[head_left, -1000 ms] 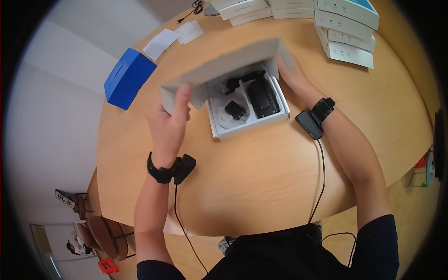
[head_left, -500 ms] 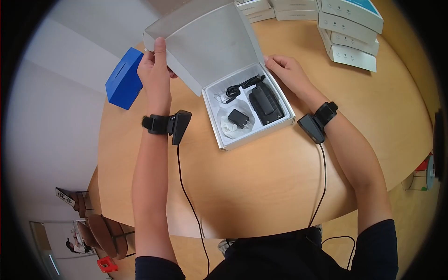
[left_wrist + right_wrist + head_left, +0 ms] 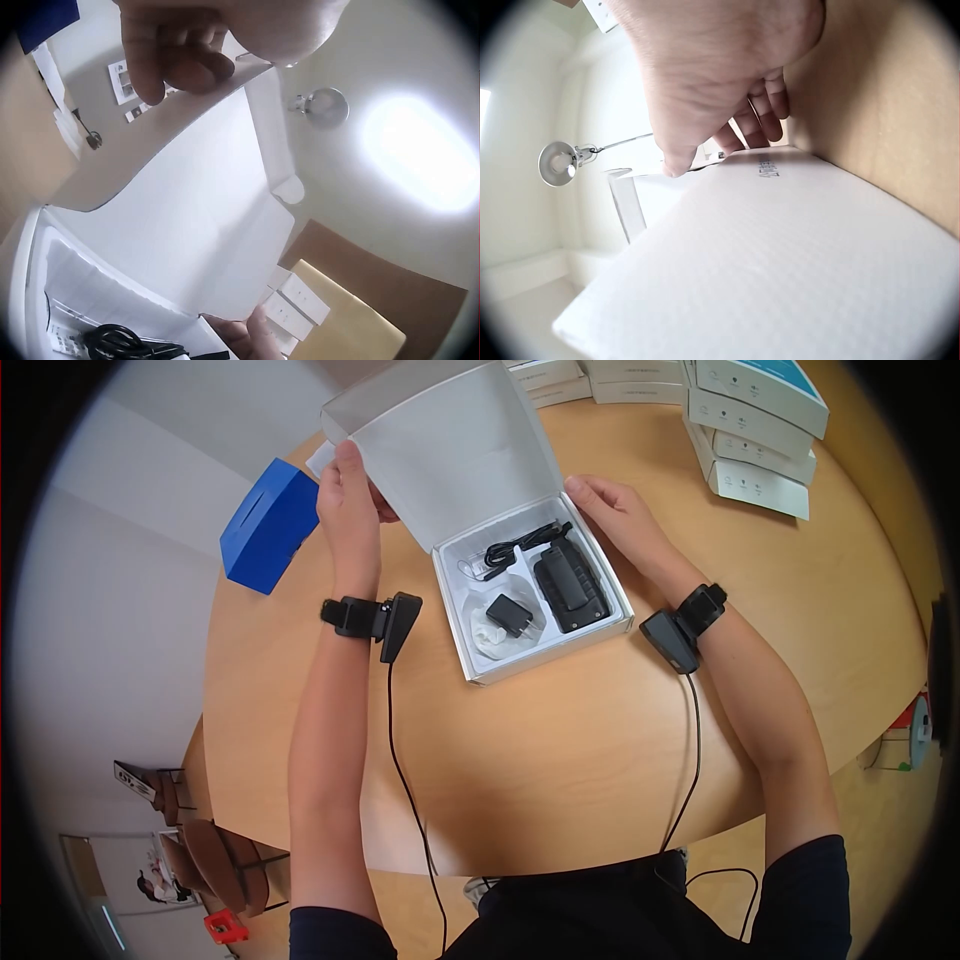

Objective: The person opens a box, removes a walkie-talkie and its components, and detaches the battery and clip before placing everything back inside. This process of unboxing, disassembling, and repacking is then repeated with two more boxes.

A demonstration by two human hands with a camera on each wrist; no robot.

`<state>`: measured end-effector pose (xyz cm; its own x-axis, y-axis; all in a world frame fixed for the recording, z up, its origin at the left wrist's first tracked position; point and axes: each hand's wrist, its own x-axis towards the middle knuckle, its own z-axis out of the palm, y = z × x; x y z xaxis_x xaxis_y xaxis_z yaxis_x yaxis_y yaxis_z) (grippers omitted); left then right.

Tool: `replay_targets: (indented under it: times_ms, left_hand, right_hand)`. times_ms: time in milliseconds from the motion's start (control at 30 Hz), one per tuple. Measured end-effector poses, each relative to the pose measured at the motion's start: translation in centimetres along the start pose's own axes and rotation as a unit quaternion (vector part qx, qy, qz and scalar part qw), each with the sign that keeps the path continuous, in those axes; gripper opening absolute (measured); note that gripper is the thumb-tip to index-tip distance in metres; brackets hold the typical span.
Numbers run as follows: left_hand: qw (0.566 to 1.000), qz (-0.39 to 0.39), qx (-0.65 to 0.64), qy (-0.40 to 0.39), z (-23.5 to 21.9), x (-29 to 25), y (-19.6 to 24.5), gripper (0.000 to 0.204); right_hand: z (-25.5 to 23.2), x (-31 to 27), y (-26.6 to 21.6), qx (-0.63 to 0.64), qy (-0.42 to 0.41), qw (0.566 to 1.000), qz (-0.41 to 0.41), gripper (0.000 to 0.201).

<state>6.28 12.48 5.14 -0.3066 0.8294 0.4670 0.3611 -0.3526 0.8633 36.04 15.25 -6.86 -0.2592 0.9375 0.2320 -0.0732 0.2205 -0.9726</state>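
A white box [image 3: 548,654] stands on the table with its lid [image 3: 455,460] raised and leaning back. Inside lie a black device [image 3: 570,585] at the right, a black plug adapter [image 3: 510,616] at the lower left and a coiled black cable [image 3: 522,547] behind. The left hand [image 3: 350,525] grips the lid's left edge, thumb on the near side; in the left wrist view, curled fingers [image 3: 154,71] show beyond the lid [image 3: 187,195]. At the box's back right corner rests the right hand [image 3: 630,530], its fingers loosely extended beside the box side [image 3: 780,247] in the right wrist view.
A blue box [image 3: 268,525] lies at the table's left side. Stacked white boxes [image 3: 755,445] stand at the back right, with more white boxes [image 3: 635,382] at the back. Chairs [image 3: 225,860] are beyond the table's left edge. Cables hang from both wrist cameras.
The lid has swung up and back from over the box, showing more of the contents. The left hand has risen with it; the right hand has stayed by the back right corner.
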Motion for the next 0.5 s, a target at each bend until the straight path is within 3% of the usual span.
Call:
replay_targets:
  times_ms: [133,300,500]
  left_hand:
    - [0.999,-0.013,0.029,-0.034,0.4,-1.0,-1.9,0.065]
    - [0.986,-0.059,0.091,-0.123,-0.3,-2.7,-5.1,0.073]
    - [0.968,-0.009,0.034,-0.25,-0.4,-5.9,-7.2,0.08]
  right_hand:
    - [-0.5,-0.1,-0.3,-0.021,-0.011,0.999,0.047,0.05]
    - [-0.6,0.3,0.8,-0.046,0.003,0.999,0.015,0.056]
    - [-0.6,-0.1,-0.5,-0.074,-0.005,0.997,0.011,0.046]
